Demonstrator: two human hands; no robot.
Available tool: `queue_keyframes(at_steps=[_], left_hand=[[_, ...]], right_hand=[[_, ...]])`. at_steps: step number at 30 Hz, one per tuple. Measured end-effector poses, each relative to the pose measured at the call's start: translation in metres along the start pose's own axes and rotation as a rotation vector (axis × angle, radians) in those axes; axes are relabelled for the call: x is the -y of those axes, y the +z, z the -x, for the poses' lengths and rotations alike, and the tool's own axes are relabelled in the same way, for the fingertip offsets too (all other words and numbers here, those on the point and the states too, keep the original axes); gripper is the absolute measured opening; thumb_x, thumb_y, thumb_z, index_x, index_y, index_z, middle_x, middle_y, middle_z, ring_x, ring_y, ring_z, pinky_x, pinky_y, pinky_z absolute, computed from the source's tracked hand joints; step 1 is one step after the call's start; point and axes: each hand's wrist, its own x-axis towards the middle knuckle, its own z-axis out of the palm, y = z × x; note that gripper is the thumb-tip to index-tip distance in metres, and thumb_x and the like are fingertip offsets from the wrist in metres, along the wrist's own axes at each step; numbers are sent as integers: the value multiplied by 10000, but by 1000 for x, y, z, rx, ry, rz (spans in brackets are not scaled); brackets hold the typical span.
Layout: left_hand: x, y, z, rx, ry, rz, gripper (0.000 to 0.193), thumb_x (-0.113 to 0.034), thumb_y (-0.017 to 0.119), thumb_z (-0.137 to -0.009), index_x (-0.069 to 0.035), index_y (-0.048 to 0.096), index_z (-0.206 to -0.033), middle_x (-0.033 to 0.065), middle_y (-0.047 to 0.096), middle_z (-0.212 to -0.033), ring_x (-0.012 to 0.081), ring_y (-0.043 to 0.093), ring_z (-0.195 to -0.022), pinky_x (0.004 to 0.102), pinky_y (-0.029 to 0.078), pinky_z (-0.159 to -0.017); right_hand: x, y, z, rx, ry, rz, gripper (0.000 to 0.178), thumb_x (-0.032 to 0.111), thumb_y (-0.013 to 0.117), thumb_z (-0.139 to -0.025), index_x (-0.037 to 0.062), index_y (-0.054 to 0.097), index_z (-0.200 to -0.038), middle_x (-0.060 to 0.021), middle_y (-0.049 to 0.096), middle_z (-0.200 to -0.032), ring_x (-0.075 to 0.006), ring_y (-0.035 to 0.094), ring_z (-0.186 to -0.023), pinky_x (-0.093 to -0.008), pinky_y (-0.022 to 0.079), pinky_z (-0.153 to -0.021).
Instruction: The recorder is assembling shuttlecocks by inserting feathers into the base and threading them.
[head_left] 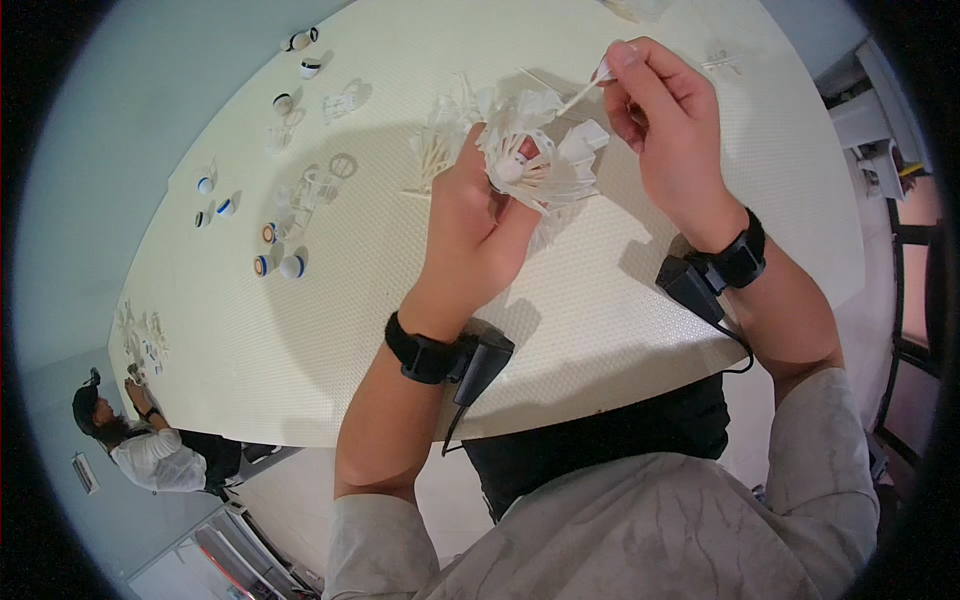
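My left hand (pixel 468 225) is closed around a white feather shuttlecock (pixel 512 168), its open feather end turned up toward me. Several of its feathers look bent or ragged. Up and to the right, my right hand (pixel 665 125) pinches a single white feather (pixel 582 97) between thumb and fingertips. The feather's shaft slants down toward the shuttlecock; whether they touch is hard to tell. Behind and beside my left hand lies a pile of loose white feathers (pixel 436 150) on the cream table.
Several shuttlecock cork heads (pixel 292 267) with coloured bands lie along the table's left side, among thin white skirt pieces (pixel 300 190). A few feather bits (pixel 720 62) rest at the far right. Another person (pixel 150 440) works at the table's far left end. Black wrist devices (pixel 480 365) trail cables.
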Motion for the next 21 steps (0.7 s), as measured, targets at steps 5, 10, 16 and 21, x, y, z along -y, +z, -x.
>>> queue_keyframes(at_steps=[5, 10, 16, 21], left_hand=[[4, -2, 0, 4, 20, -40, 341, -29, 625, -876, 66, 533, -1190, 70, 649, -826, 78, 562, -677, 226, 447, -581], [4, -2, 0, 5, -1, -65, 313, -37, 628, -866, 62, 533, -1147, 76, 641, -778, 79, 559, -639, 226, 437, -556], [8, 0, -1, -24, 79, -36, 282, -42, 625, -868, 48, 541, -1122, 77, 646, -781, 86, 568, -627, 225, 434, -550], [4, 1, 0, -26, 28, -51, 271, -58, 630, -865, 36, 551, -1106, 67, 640, -762, 89, 564, -606, 231, 430, -546]], right_hand=[[4, 4, 8, 129, -101, 154, 258, 227, 583, -1011, 25, 652, -867, 43, 521, -620, -25, 450, -552, -204, 343, -503], [0, 5, 9, 61, -203, 197, 250, 218, 592, -1006, 24, 645, -857, 47, 524, -609, -17, 444, -546, -205, 333, -492], [-2, 1, 6, 40, -335, 269, 248, 210, 601, -997, 25, 650, -839, 44, 525, -575, -17, 449, -528, -207, 337, -480], [4, -6, 4, 68, -465, 448, 195, 142, 542, -1023, -5, 607, -912, 20, 517, -635, -35, 432, -550, -198, 331, -505]])
